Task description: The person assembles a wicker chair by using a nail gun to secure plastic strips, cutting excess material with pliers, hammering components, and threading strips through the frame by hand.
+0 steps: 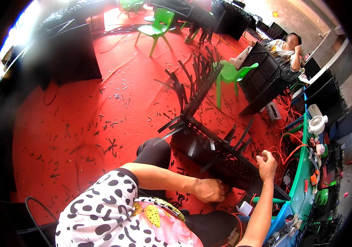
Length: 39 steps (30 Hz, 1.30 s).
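A black woven piece (209, 144) with long loose strips along its edges stands tilted in front of my knees. My left hand (209, 190) is curled closed beside its near lower side; its fingertips are hidden, so what it grips cannot be seen. Raised at the piece's right side, my right hand (267, 164) has its fingers bent together in a pinch. Anything between those fingers is too small to make out. Several flat black strips (188, 78) fan upward from the far part of the weave.
A cluttered green-and-blue table (301, 181) runs along my right, with a small white fan (318, 124) on it. Green chairs (158, 28) and large black woven boxes (67, 53) stand farther off. Strip scraps litter the red floor (81, 123). Another person (285, 49) sits at far right.
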Tool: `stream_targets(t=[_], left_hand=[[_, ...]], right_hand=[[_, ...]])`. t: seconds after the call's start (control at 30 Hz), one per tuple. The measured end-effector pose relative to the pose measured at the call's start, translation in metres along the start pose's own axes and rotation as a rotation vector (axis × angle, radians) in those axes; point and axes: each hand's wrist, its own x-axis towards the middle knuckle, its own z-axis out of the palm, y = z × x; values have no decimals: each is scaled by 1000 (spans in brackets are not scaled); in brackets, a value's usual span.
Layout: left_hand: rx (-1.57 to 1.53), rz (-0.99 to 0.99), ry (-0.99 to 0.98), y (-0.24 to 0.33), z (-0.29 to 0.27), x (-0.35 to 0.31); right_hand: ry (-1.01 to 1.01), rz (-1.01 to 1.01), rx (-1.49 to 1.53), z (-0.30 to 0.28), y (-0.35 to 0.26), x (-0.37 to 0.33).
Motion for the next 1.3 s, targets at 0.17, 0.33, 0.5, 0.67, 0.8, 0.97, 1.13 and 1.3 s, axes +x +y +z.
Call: stream_targets(t=[0.17, 0.33, 0.5, 0.67, 0.8, 0.97, 1.13, 1.3], left_hand=[[31, -3, -138, 0, 11, -8], [-147, -82, -380, 3, 12, -15], [-121, -85, -406, 5, 17, -18], [-89, -33, -364, 3, 20, -21], [-131, -39, -326, 8, 12, -19], [-182, -32, -269, 15, -3, -12], [-173, 26, -79, 13, -8, -11], [-170, -13, -125, 11, -5, -15]], right_hand=[[7, 18, 9, 1, 3, 1], [11, 8, -6, 1, 3, 3], [23, 6, 6, 2, 4, 4], [11, 20, 9, 2, 5, 4], [15, 15, 3, 1, 5, 1], [23, -1, -24, 0, 2, -2], [57, -4, -45, 0, -4, -6], [166, -117, -21, 1, -5, -11]])
